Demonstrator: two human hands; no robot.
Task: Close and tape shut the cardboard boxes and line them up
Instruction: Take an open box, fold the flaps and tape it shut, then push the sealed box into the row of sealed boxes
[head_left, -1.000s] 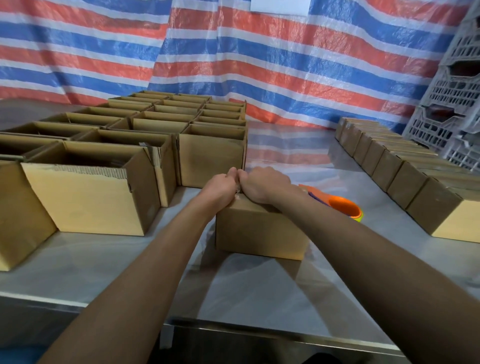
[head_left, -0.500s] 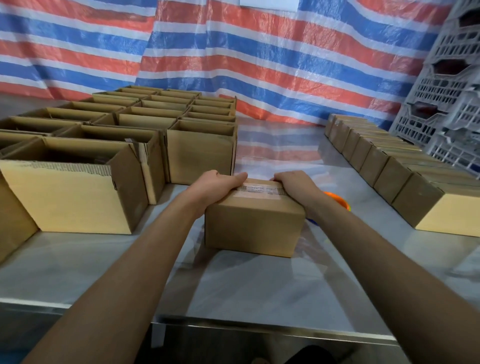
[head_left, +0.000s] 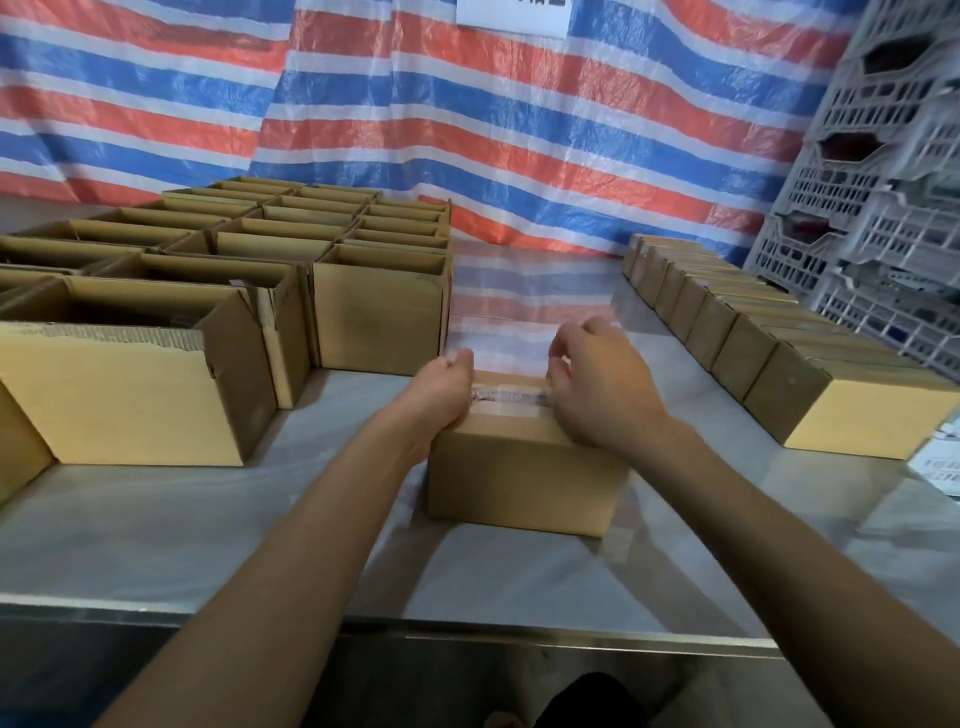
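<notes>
A small closed cardboard box (head_left: 519, 483) stands in the middle of the steel table (head_left: 234, 545), with a strip of clear tape (head_left: 511, 399) running across its top seam. My left hand (head_left: 441, 389) curls over the box's left top edge and grips it. My right hand (head_left: 597, 387) hovers over the right end of the top, fingers loosely curled with nothing in them, slightly blurred. The tape dispenser is hidden from view.
Several open-topped boxes (head_left: 379, 312) fill the table's left and back left. Along the right side runs a row of closed boxes (head_left: 769, 364), with grey plastic crates (head_left: 883, 208) stacked behind it. A white packet (head_left: 943, 457) lies at the right edge.
My hands went from pressing together on the box top to its two ends. Now the right hand has lifted off the right end, and the orange dispenser is out of sight.
</notes>
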